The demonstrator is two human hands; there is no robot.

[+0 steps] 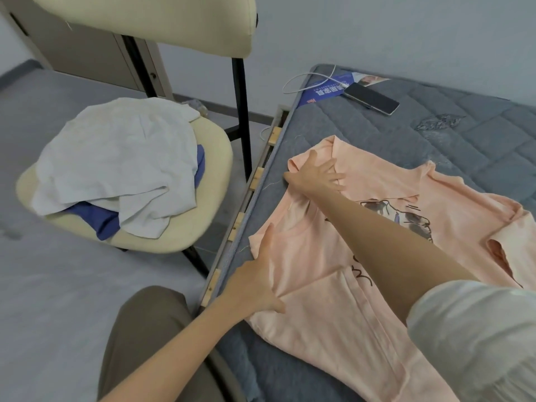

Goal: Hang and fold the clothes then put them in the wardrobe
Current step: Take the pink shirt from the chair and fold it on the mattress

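Left hand (255,285) flat on peach shirt (319,338); right hand (316,175) splayed likewise.

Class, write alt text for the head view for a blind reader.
Left hand and right hand press flat on a peach T-shirt spread on a grey mattress. A cream chair alongside holds white and blue clothes.
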